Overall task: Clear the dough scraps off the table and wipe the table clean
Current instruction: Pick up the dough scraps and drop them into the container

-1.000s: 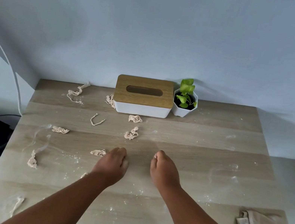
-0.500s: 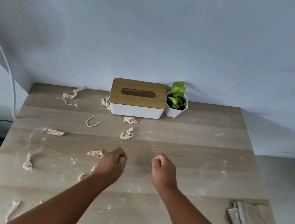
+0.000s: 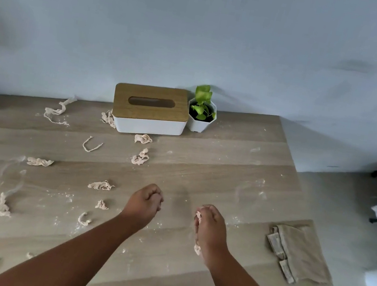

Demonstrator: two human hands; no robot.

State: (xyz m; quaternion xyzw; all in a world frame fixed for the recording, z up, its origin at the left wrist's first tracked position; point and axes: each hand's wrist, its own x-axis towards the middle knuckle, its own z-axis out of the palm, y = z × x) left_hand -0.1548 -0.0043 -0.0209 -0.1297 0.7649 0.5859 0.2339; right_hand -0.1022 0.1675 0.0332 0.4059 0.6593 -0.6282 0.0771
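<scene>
Dough scraps (image 3: 140, 157) litter the table (image 3: 229, 165) in front and left of the tissue box (image 3: 150, 109). Our right hand (image 3: 211, 230) curls around a scrap; our left hand (image 3: 145, 202) is fisted, contents hidden. A potted plant (image 3: 201, 113) touches the box's right.

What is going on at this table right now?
A person is clearing dough scraps off a floury wooden table. The right hand holds a bit of dough in curled fingers; the left hand is curled too, its contents hidden. Many scraps lie on the left half. A folded cloth lies untouched at the right edge.
</scene>
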